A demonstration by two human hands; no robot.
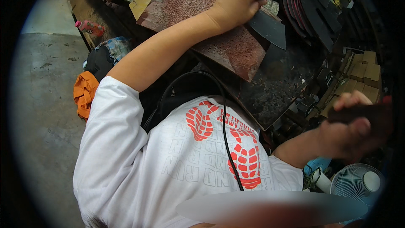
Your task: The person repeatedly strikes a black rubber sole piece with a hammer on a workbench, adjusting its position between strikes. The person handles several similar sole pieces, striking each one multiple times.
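While left hand [238, 2] pins black sheet [270, 27] at board [198, 0] edge — right hand [346, 133] grips tool [367, 116].

White short-sleeved T-shirt [139, 160], faint grey block lettering across the front with a red-orange shoe-sole tread print [223, 143] over it; thin black cord [228, 143] runs down the chest; both forearms bare, no gloves.

Dark flat sole-shaped cutout [270, 27] lying on speckled board; dark handle [363, 116] (blurred) held level.
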